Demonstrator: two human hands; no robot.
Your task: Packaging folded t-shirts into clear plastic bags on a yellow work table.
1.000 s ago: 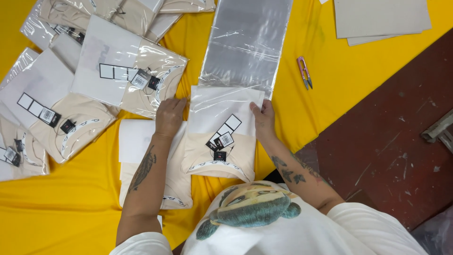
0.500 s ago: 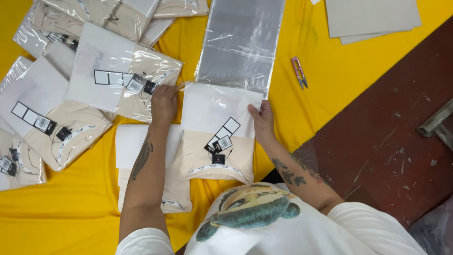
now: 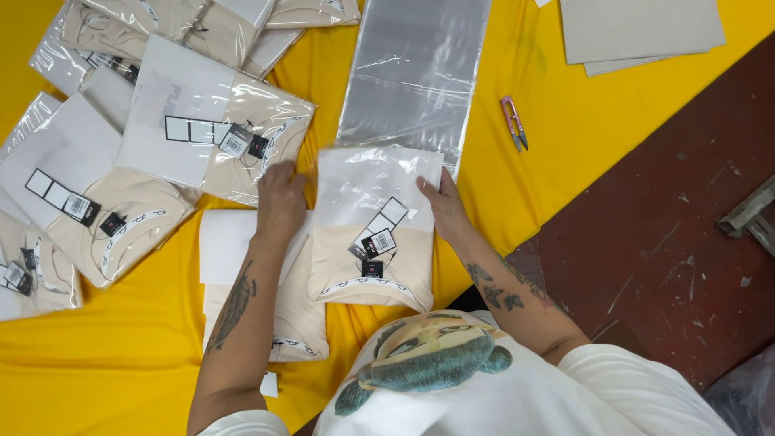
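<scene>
Packed shirts (image 3: 214, 141) crowded the far left of the desk (image 3: 565, 153), cream garments sealed in glossy, crinkled plastic with white card inserts and black-and-white hang tags, overlapping one another right up beside your left hand (image 3: 278, 202). Under that forearm lay another folded cream shirt (image 3: 274, 315) with a white card, partly covered by the one you were working on. Beyond your fingers a stack of clear bags (image 3: 412, 73) stretched away, flat, shiny and rectangular, its near end tucked under the bag you held. Small pink thread snips (image 3: 513, 123) lay to the right of that stack, apart from everything, and grey card sheets (image 3: 638, 32) sat at the far right corner. Yellow cloth covered the desk, soft and slightly rumpled; to the right it ended at a scuffed dark red floor (image 3: 662, 250).

Your folded cream shirt (image 3: 373, 242) lay just in front of you at the middle, its far half inside a thin clear bag, its near collar end with tags uncovered. Both your hands were pressed flat with loosely curled fingers, the left at the bag's left edge, your right hand (image 3: 442, 206) pinching its right edge.
</scene>
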